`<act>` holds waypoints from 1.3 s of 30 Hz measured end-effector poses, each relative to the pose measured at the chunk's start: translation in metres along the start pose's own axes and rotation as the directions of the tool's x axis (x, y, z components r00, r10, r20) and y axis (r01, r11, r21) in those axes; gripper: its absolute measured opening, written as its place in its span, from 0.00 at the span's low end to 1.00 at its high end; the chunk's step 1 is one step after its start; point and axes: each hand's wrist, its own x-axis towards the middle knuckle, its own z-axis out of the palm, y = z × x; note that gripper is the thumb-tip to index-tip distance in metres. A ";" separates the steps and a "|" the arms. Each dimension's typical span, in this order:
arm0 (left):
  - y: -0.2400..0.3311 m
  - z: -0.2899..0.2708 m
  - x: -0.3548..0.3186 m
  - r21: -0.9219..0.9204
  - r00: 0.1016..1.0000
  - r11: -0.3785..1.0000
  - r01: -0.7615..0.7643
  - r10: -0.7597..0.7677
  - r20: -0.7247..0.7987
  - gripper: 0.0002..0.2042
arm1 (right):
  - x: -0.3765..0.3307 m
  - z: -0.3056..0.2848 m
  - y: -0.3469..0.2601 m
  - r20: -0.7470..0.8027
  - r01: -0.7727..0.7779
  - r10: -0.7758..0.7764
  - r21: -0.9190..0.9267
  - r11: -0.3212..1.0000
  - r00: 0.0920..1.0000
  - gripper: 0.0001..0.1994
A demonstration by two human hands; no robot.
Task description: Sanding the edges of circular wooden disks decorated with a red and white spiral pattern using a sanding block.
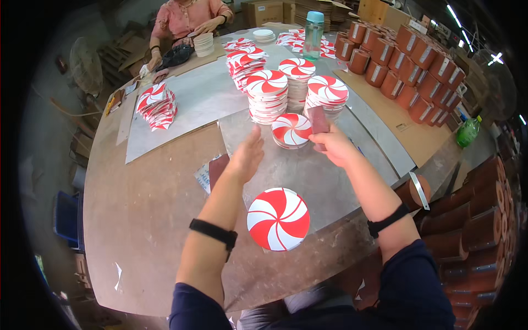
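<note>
My right hand (336, 146) pinches a reddish-brown flat strip (318, 122), which looks like sandpaper, at the right edge of a low stack of red-and-white swirl discs (291, 130). To the left of that stack, my left hand (248, 154) is open and holds nothing, its fingers stretched forward. A single swirl disc (278, 219) lies face up between my forearms near the table's front edge. Taller stacks of swirl discs (267, 96) stand just beyond my hands. Partly hidden by my left forearm is another reddish-brown piece (218, 169), lying on a printed sheet.
A fanned pile of swirl pieces (158, 107) sits at left on a grey sheet (187, 118). Behind the stacks stands a clear bottle (313, 38). Brown cylinders (407, 66) crowd the right side, near a green bottle (468, 132). Across the table a person (190, 25) handles something small.
</note>
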 end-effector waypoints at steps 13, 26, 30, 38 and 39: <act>0.045 0.133 -0.259 0.073 0.773 0.870 -0.487 0.391 0.499 0.22 | -0.180 0.027 0.008 0.014 0.145 -0.155 0.282 0.948 0.988 0.31; 0.002 0.287 -0.345 -0.101 0.145 0.383 -0.918 0.563 0.814 0.10 | -0.274 0.067 0.030 0.170 0.154 -0.161 0.054 0.987 0.972 0.35; 0.002 0.304 -0.350 -0.072 0.154 0.364 -0.929 0.555 0.817 0.10 | -0.284 0.080 0.033 0.177 0.171 -0.180 0.065 0.983 0.968 0.36; -0.002 0.308 -0.360 -0.043 0.176 0.369 -0.929 0.539 0.824 0.10 | -0.293 0.101 0.057 0.293 0.174 -0.186 0.065 0.982 0.938 0.35; -0.002 0.308 -0.362 -0.049 0.173 0.374 -0.926 0.536 0.826 0.10 | -0.295 0.102 0.059 0.301 0.175 -0.185 0.061 0.983 0.935 0.35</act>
